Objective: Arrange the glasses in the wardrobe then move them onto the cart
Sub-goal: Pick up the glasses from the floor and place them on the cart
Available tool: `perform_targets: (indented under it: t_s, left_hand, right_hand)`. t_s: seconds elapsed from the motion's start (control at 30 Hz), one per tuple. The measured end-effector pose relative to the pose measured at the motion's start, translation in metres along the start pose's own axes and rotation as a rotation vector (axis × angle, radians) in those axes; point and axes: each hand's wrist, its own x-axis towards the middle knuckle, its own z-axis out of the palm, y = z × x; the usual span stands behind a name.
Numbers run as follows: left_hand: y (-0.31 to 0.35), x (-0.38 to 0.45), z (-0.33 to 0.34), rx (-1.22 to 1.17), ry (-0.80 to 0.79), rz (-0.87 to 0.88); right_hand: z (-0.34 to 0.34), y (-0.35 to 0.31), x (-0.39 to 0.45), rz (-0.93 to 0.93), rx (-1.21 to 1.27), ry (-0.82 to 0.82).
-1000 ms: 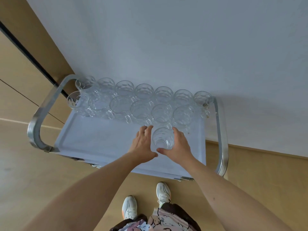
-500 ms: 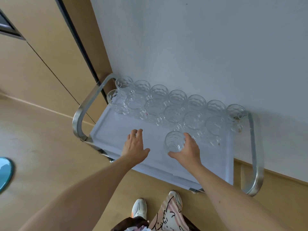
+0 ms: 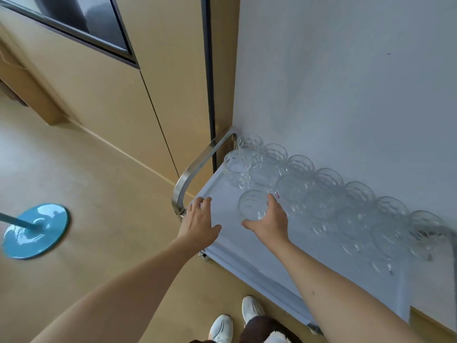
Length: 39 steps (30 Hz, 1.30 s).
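Standing against the wall: the cart was parked flush to the grey wall beside the tan wardrobe doors, probably so nothing could be nudged off its far edge.
Cart handle: the metal handle curved over the left end, with the left hand just beside it.
Rows of glasses: the glasses stood upright in two tight rows along the wall side, rims nearly touching, leaving the near strip of the tray bare for more.
Single glass: one glass stood apart in front of the rows at their left end, seemingly starting a third row.
Right hand: the right hand curled its thumb and fingers around that glass from the near side, gripping it on the tray.
Left hand: the left hand hovered flat with spread fingers over the tray's left corner, holding nothing.
Floor: a blue round base lay well apart on the floor.
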Motion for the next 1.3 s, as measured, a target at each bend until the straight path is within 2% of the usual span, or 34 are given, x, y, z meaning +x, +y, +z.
perform_targets:
  t_s: [0.27,0.53,0.83,1.1,1.3]
  left_hand:
    - [-0.027,0.023,-0.001,0.005,-0.020,-0.079]
    - [-0.029,0.039,0.008,-0.011,-0.029,-0.102]
    - [-0.023,0.046,0.017,-0.037,-0.059,-0.129]
    - [-0.025,0.046,0.012,-0.055,-0.025,-0.127]
    - [-0.024,0.042,0.005,-0.047,-0.007,-0.105]
  right_hand:
    - [0.038,-0.032,0.043,-0.073,-0.039,-0.060]
    - [0.059,-0.040,0.068,-0.067,-0.097,-0.077]
    - [0.065,-0.046,0.074,-0.073,-0.061,-0.064]
    - [0.067,-0.048,0.071,-0.092,-0.050,-0.051]
    - [0.063,-0.052,0.071,-0.091,-0.110,-0.124]
